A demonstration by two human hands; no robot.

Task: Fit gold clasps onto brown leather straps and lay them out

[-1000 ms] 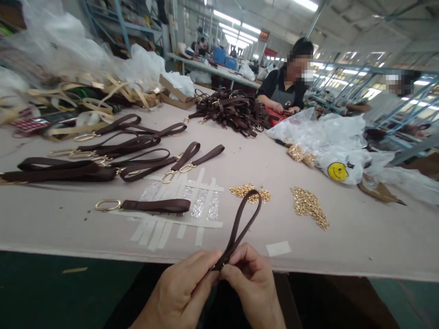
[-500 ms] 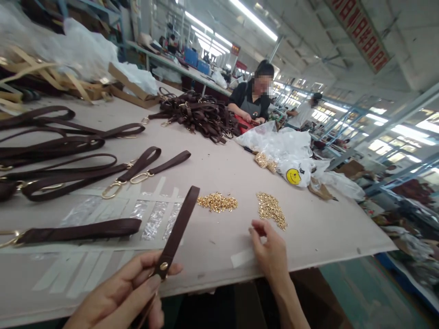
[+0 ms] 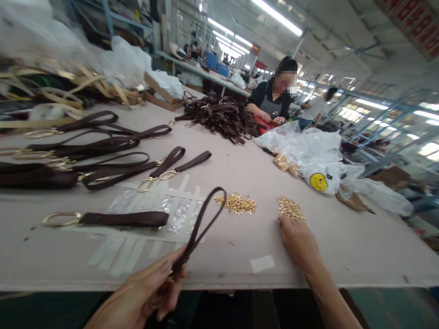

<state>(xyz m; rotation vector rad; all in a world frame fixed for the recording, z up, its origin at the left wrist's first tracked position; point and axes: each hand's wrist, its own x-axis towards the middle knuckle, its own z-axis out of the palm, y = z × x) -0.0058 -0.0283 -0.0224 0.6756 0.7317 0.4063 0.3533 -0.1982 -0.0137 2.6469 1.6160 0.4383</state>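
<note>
Strap, dark brown, looped, pinched in left grip; right grip spread on studs.

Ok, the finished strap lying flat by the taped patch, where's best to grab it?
Take the strap by its gold ring at the left end, coming from the table's near edge. The ring lies flat and open, clear of other straps, so fingers can likely hook through it.

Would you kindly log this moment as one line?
left hand: holds brown strap loop | right hand: on table, fingers at gold rivet pile | second pile: untouched
</note>
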